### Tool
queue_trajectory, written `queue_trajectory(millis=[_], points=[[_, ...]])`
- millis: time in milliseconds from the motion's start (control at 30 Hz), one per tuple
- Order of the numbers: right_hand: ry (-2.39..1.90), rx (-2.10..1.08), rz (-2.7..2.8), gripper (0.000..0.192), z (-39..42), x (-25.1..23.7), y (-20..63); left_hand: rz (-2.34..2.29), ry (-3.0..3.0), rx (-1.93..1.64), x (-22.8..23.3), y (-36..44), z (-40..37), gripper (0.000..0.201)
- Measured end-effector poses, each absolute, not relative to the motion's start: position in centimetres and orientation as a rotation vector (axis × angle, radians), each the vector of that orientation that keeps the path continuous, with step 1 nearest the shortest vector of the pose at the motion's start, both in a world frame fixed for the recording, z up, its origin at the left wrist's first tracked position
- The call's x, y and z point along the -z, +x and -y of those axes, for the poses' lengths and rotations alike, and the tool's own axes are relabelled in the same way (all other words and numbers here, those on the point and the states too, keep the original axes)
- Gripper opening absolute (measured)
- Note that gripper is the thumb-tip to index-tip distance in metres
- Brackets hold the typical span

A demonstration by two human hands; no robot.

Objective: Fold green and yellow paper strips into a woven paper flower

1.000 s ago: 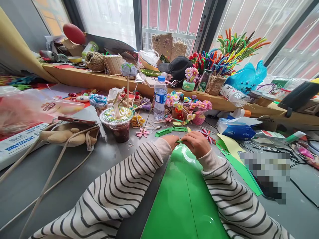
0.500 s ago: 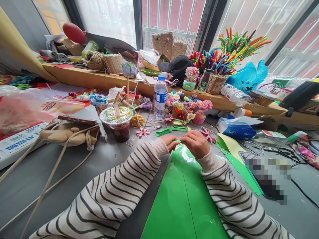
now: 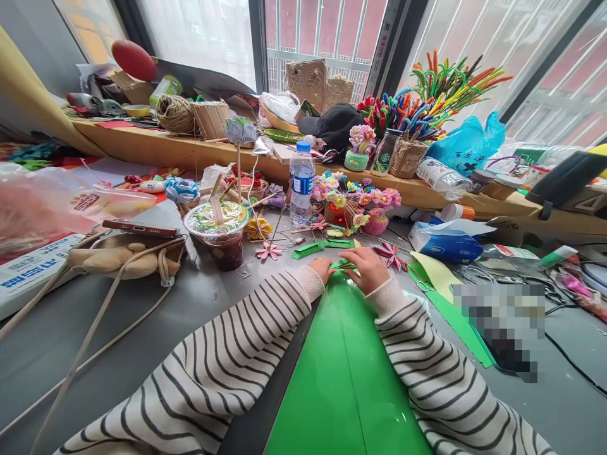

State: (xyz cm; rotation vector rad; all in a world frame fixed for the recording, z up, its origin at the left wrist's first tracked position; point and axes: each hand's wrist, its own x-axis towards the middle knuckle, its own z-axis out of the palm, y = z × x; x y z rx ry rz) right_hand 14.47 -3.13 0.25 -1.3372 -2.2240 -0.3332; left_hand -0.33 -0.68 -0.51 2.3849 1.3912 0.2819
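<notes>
I am watching my left hand point(image 3: 326, 268) and right hand point(image 3: 368, 268) pinching the far end of the green sheet point(image 3: 346, 373), which is lying on the grey tabletop point(image 3: 95, 354) between my striped sleeves, near the drink cup point(image 3: 219, 234).

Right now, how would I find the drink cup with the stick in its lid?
Start at the water bottle standing mid-table below the wooden window ledge. Look left and a little nearer: the plastic cup holds a dark drink. Only it has a flower-printed sealed lid with a pale stick poking through.
</notes>
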Motion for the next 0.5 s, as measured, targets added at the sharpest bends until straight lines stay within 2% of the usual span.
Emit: queue_trajectory(millis=[67, 133, 167, 267, 433, 500], points=[[-1.460, 0.321, 2.147, 0.032, 3.4, -1.0, 14.7, -1.423, 2.380, -0.308, 0.7, -0.4, 0.5, 0.026], [-1.622, 0.294, 2.081, 0.019, 4.1, -1.9, 14.6, -1.439, 2.383, -0.332, 0.8, -0.6, 0.4, 0.025], [-1.702, 0.247, 2.108, 0.018, 4.5, -2.2, 14.4, -1.447, 2.387, -0.342, 0.8, -0.6, 0.4, 0.024], [-1.789, 0.047, 2.410, 0.029, 6.2, -1.9, 13.0, -1.468, 2.402, -0.372, 0.7, -0.9, 0.5, 0.022], [-1.790, 0.020, 2.458, 0.011, 7.6, 0.6, 10.8, -1.485, 2.441, -0.427, 0.4, -1.2, 0.8, 0.022], [-1.799, -0.061, 2.401, 0.011, 7.4, 0.7, 10.9, -1.500, 2.453, -0.468, 0.4, -1.3, 0.8, 0.024]])
